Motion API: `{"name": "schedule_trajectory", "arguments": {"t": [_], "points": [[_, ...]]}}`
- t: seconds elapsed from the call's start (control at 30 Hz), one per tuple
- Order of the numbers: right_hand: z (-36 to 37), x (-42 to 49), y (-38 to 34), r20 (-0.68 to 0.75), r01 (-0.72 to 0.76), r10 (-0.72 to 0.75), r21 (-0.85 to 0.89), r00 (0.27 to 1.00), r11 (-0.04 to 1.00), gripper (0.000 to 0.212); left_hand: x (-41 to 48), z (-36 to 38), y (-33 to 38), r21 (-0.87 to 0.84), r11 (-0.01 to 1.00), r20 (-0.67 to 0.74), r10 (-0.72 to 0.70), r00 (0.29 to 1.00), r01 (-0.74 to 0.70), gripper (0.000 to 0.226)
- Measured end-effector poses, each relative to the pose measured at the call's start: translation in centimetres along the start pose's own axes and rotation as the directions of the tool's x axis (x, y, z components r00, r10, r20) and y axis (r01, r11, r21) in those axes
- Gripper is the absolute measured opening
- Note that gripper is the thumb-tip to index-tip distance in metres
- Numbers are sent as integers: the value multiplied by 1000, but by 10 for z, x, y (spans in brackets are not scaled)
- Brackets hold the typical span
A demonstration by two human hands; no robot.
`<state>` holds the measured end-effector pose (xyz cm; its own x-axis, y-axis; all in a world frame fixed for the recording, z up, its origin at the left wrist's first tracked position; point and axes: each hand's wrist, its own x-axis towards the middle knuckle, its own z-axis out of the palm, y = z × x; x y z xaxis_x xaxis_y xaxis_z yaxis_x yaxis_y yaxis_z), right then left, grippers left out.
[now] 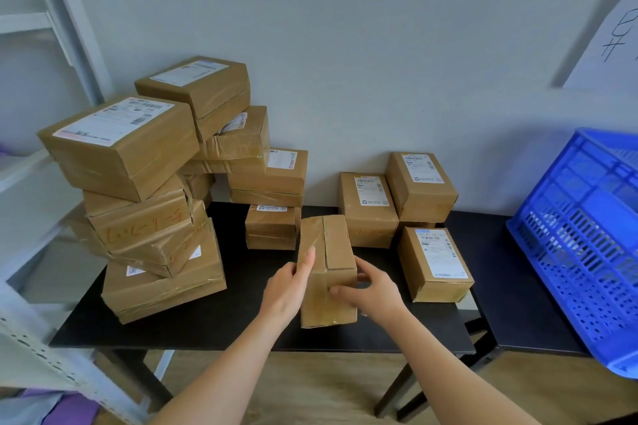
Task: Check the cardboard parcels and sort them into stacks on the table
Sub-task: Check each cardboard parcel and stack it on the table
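1. A plain brown cardboard parcel with a taped seam (328, 252) is held upright over the front of the black table (207, 324). No label is seen on its visible faces, so it is judged to be under inspection and not yet sorted.
2. The left hand (288, 286) is clasped on its left edge. The right hand (374, 290) is wrapped round its right side, thumb across the near face. The hands are kept apart by the parcel.
3. Sorting is judged well advanced, as every other parcel already lies in a group.
4. About four large parcels are counted in the leaning front-left stack (148, 217), about three in the rear stack (221, 134) and two or three in the middle pile (269, 183).
5. Three small labelled boxes (367, 209) are seen at the right; any hidden beneath cannot be told.
6. One tilted blue plastic crate (587, 235) is present, and its contents cannot be made out.
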<state>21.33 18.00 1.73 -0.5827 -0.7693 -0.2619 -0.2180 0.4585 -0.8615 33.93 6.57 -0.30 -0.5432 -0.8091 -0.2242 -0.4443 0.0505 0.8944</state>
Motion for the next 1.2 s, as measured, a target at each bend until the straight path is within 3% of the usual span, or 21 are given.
{"name": "schedule_trajectory", "arguments": {"t": [0.2, 0.57, 0.73, 0.9, 1.07, 1.2], "points": [[-7, 4, -11, -95, 36, -36, -2, 995, 999, 66, 1, -4, 9, 84, 996, -48, 27, 998, -23, 75], [-11, 31, -28, -138, -78, 85, 53, 987, 996, 46, 19, -6, 22, 294, 956, -65, 19, 998, 1, 92], [-12, 51, -30, -132, -144, 167, 173, 977, 974, 28, 35, -7, 22, 265, 963, -25, -49, 998, 54, 83], [-15, 65, -31, -206, -121, 155, 171, 966, 978, 24, 48, -4, 28, 313, 949, -51, -30, 998, 45, 79], [-17, 75, -36, -222, -50, 61, 52, 973, 997, 39, 57, 0, 37, 236, 972, -144, 31, 989, 4, 65], [-9, 81, -38, -143, -68, 61, -41, 988, 997, 63, 63, 5, 42, 241, 970, -164, 51, 985, -10, 66]]}}
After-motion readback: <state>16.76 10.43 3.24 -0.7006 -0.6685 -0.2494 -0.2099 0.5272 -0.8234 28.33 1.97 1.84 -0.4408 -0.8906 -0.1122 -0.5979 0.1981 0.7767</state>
